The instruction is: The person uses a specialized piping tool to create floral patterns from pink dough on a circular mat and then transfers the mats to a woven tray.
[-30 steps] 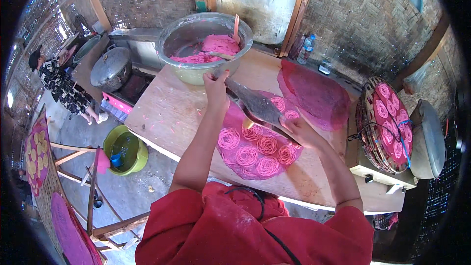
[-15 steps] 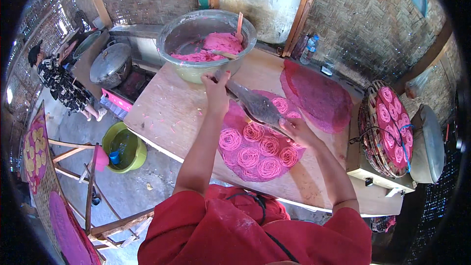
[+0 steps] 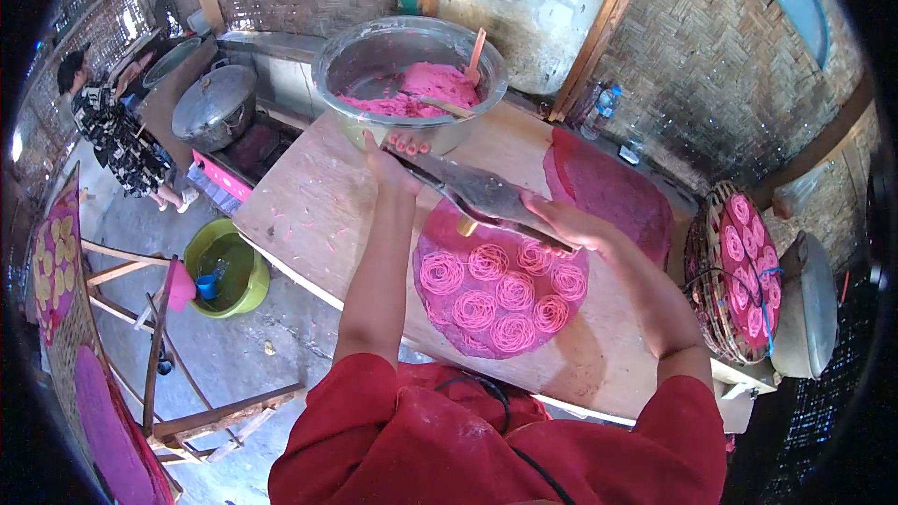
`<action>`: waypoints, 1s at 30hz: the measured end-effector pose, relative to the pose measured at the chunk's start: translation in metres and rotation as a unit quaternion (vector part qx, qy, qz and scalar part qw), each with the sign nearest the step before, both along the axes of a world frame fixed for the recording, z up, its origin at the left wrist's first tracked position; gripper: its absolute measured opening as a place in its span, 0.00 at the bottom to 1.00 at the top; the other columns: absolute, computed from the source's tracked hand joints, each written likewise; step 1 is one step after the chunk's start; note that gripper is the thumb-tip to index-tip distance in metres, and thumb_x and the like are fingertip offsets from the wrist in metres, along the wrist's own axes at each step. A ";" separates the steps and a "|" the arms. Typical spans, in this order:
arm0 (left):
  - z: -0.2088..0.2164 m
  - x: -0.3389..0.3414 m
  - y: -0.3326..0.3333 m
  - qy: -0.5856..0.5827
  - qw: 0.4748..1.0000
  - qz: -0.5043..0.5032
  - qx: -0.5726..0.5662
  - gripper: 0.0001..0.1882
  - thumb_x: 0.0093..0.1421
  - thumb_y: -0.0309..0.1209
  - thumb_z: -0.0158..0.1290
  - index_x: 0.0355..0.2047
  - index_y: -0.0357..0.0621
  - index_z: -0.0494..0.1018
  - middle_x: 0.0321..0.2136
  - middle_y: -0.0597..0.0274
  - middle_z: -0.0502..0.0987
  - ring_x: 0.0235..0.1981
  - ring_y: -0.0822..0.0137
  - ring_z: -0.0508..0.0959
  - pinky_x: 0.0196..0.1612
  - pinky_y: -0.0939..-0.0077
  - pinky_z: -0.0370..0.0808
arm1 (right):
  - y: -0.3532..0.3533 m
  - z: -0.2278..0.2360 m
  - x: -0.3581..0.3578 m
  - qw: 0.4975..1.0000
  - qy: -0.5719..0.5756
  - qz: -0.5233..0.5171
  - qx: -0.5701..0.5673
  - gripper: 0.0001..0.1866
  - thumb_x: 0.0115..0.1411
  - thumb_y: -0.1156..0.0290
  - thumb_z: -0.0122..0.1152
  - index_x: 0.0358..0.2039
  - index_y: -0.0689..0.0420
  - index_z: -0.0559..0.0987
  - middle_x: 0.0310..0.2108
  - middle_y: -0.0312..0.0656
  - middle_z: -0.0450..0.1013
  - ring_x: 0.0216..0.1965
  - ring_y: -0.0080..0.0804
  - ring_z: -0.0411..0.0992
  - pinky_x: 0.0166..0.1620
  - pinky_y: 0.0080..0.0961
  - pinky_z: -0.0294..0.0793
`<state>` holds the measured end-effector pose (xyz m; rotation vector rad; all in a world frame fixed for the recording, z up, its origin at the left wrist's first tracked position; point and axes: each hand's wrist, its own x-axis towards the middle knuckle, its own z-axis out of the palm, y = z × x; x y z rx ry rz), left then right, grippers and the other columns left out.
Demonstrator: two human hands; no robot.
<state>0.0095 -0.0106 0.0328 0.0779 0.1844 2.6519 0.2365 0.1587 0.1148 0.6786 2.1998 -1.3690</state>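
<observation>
Across my two hands lies a long dark wooden hand press [image 3: 486,191], held above the far part of a round magenta mesh mat [image 3: 441,327]. My left hand [image 3: 393,166] is wrapped round the press's left end, with its fingertips showing over the far edge. My right hand [image 3: 568,217] grips the other end. A short yellowish tube [image 3: 467,225] hangs below the press's middle, over the mat. Several coiled nests of pink noodle strands [image 3: 514,290] lie on the mat. Part of the mat's far side is hidden by the press.
A large metal basin [image 3: 332,84] with pink dough [image 3: 440,84] and a wooden paddle stands beyond the press. A folded magenta mesh [image 3: 617,196] lies on the table's right. Further right leans a basket tray [image 3: 720,318] with more nests. A person [image 3: 117,136] stands far left.
My hands have moved the press toward the mat's far edge, uncovering more nests. The yellowish tube below it now shows. The whole view has shifted slightly.
</observation>
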 end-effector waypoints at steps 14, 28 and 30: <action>0.004 0.009 -0.016 -0.057 0.997 0.050 0.002 0.27 0.65 0.55 0.23 0.15 0.54 0.53 0.10 0.71 0.51 0.12 0.72 0.52 0.21 0.73 0.56 | 0.004 0.014 -0.020 0.986 0.013 0.049 0.161 0.38 0.59 0.32 0.37 0.22 0.59 0.75 0.10 0.34 0.61 0.12 0.22 0.61 0.16 0.25 0.61; 0.009 0.017 -0.015 -0.132 0.986 0.093 -0.049 0.25 0.64 0.53 0.27 0.14 0.55 0.53 0.08 0.74 0.50 0.08 0.74 0.51 0.18 0.76 0.55 | 0.017 0.003 -0.027 0.982 0.031 0.056 0.180 0.40 0.58 0.32 0.40 0.21 0.62 0.75 0.12 0.38 0.63 0.14 0.27 0.63 0.20 0.29 0.64; -0.003 0.011 -0.010 -0.107 0.990 0.082 -0.032 0.26 0.64 0.53 0.28 0.14 0.55 0.53 0.07 0.73 0.50 0.08 0.74 0.50 0.17 0.76 0.54 | 0.020 -0.007 -0.032 0.980 0.042 0.058 0.183 0.40 0.57 0.32 0.40 0.19 0.62 0.74 0.12 0.39 0.63 0.15 0.27 0.64 0.21 0.30 0.65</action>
